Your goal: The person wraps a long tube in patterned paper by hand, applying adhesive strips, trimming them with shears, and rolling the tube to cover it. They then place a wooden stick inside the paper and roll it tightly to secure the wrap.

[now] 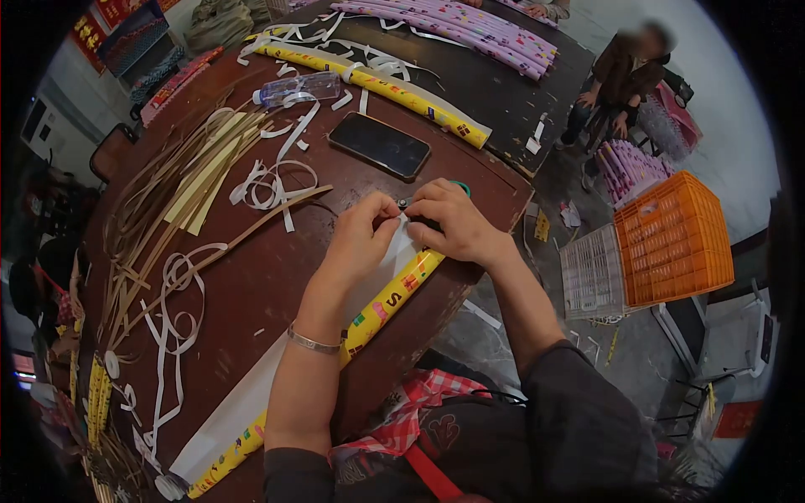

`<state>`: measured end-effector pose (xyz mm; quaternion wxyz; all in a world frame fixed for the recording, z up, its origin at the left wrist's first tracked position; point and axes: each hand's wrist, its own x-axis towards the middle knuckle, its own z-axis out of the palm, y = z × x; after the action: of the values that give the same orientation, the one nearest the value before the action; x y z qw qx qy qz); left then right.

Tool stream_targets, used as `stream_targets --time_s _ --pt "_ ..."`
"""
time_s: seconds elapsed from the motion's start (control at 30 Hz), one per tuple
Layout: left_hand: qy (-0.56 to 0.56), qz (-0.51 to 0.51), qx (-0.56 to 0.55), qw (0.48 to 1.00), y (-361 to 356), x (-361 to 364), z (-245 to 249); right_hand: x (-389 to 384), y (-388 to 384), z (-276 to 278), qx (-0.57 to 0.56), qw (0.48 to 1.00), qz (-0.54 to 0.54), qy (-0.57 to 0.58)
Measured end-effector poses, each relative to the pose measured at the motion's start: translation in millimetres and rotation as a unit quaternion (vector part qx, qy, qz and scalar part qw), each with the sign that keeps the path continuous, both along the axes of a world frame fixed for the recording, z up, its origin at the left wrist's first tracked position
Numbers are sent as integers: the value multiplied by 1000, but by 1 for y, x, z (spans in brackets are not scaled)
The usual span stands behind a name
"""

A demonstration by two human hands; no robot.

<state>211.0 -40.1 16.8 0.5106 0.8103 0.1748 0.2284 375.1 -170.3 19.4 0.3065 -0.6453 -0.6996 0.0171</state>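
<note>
Yellow printed sheet, white side partly exposed, is laid diagonally from the near left to the left hand and right hand. Fingers of both hands are bent, the tips gathered closely at its far tip; exact closure and what is pinched cannot be told.

Risks, as judged: skew or creasing could be caused by uneven finger pressure; slippage or uncurling, by the long near part being left unheld. Smartphone, just beyond the hands, could be nudged by the knuckles.

Surface: scuffed red-brown table. Brown strips and curled white strips are strewn left; plastic bottle and yellow roll are placed far.

Room: purple rolls are stacked far; orange crate and seated person are noted right.
</note>
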Motion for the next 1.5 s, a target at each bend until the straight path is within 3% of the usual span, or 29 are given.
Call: stream_targets --time_s 0.17,0.4,0.47,0.67,1.5 --pt "20 2 22 1000 -3 -1 7 2 0 -4 -11 997 29 66" --pt "29 35 115 992 -5 -1 4 5 5 -4 -13 996 46 74" --pt "28 44 195 979 -7 -3 6 4 7 -2 -30 996 45 71" --pt "39 43 226 972 -8 -4 6 1 9 -3 -7 999 38 37" --pt "69 37 165 983 -1 -6 2 2 12 0 -12 997 48 58"
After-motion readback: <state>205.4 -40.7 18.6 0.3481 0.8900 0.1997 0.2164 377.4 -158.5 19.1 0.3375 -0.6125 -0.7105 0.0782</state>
